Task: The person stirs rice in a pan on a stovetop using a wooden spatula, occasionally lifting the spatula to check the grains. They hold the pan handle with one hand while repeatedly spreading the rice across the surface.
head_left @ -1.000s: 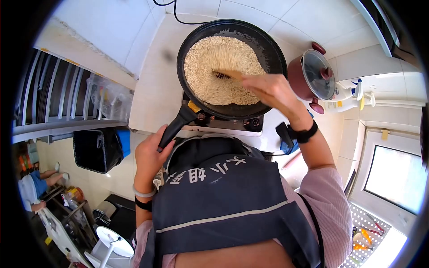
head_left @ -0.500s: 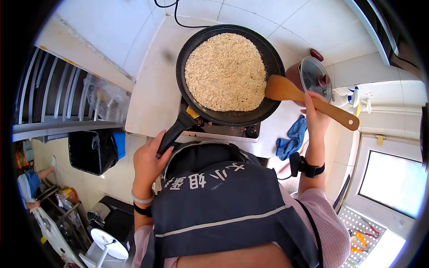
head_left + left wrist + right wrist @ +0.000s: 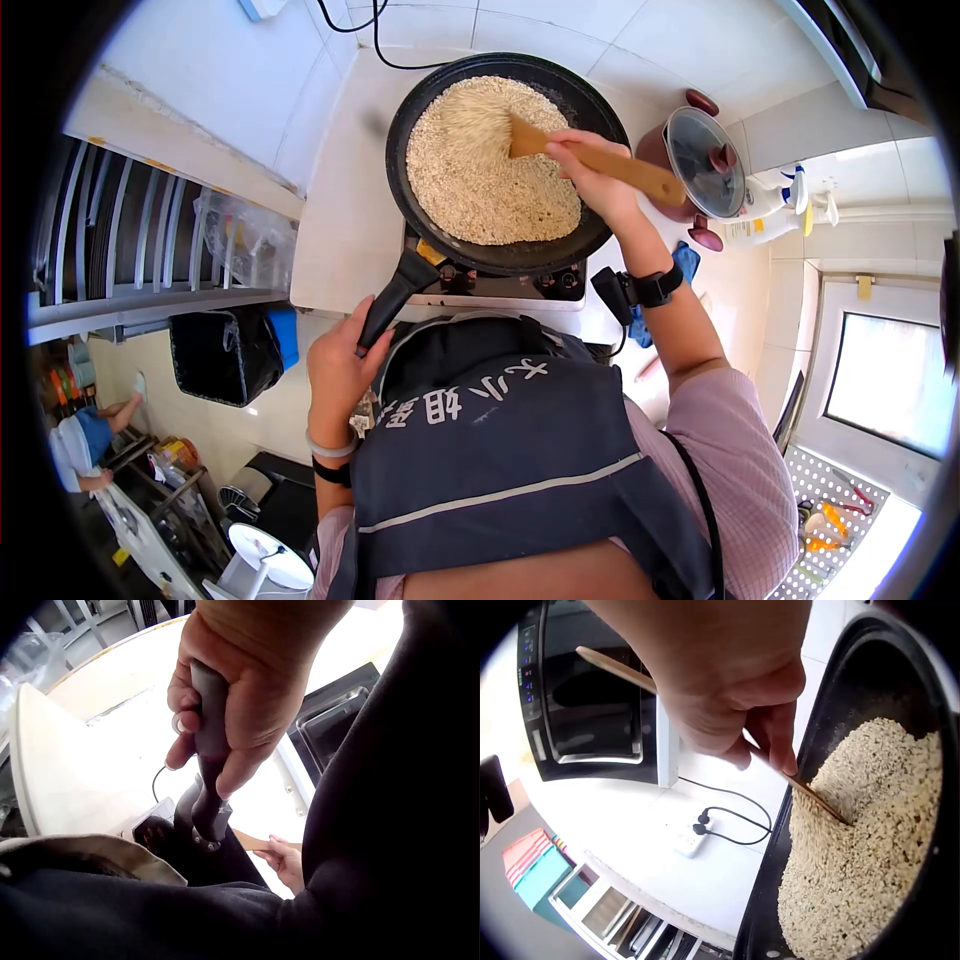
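In the head view a black pan [image 3: 400,205] holds a wide layer of pale grains [image 3: 480,190]. The left hand [image 3: 343,362] grips its black handle [image 3: 398,297]; in the left wrist view the left hand [image 3: 244,697] has its fingers curled round that handle [image 3: 212,712]. The right hand [image 3: 600,178] holds a wooden spatula [image 3: 635,172] by its shaft, the blade in the grains. Grains look blurred just left of the blade. In the right wrist view the right hand [image 3: 742,697] pinches the spatula [image 3: 817,797], whose edge is sunk in the grains [image 3: 855,877].
Below the pan is a cooktop [image 3: 500,283]. A lidded red pot [image 3: 665,150] stands right of the pan, with spray bottles [image 3: 765,205] beyond and a blue cloth [image 3: 686,262] nearer. A black-lined bin [image 3: 225,355] is at left. The right wrist view shows plugged cables [image 3: 735,838].
The right hand has moved left from beyond the pan's right rim, bringing the spatula into the grains, which are now pushed about. The left hand keeps its grip on the handle.
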Demonstrator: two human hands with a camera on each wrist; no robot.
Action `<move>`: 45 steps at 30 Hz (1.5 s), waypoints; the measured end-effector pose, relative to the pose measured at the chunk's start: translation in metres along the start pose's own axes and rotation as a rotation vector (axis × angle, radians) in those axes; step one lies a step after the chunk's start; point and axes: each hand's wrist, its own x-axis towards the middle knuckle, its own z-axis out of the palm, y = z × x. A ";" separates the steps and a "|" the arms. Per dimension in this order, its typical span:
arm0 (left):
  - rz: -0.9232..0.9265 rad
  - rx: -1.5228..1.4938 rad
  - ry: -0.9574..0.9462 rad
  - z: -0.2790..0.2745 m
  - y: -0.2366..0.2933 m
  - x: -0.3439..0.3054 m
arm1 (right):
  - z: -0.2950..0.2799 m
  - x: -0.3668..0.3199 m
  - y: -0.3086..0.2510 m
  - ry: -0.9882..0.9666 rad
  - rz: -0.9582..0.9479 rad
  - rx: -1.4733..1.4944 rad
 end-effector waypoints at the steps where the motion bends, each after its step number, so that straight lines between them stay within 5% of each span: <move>1: 0.001 -0.003 -0.004 0.000 0.000 0.001 | -0.003 -0.008 -0.014 -0.123 -0.077 -0.187; 6: -0.006 -0.003 0.002 0.001 -0.003 0.000 | -0.021 -0.036 -0.022 -0.427 -0.683 -0.373; 10: -0.011 -0.004 0.013 0.004 -0.005 0.000 | -0.043 -0.060 -0.046 -0.547 -0.695 -0.450; 16: -0.004 -0.014 0.018 0.003 -0.003 0.001 | -0.024 -0.084 -0.062 -0.391 -0.604 -0.258; 21: -0.003 -0.015 0.017 0.001 -0.003 0.000 | 0.031 -0.065 -0.022 -0.283 -0.624 -0.239; 29: -0.007 0.013 0.055 0.006 -0.006 -0.004 | -0.028 -0.021 -0.002 0.058 -0.326 -0.406; 33: -0.013 0.002 0.039 0.005 -0.008 -0.002 | -0.078 -0.009 -0.011 0.039 -0.108 -0.092; 39: 0.023 0.042 0.029 -0.001 -0.007 0.004 | -0.121 0.064 -0.013 -0.024 -0.119 -0.472; 45: 0.043 0.007 0.041 0.001 -0.011 0.003 | -0.060 0.151 0.020 -0.227 0.057 -0.038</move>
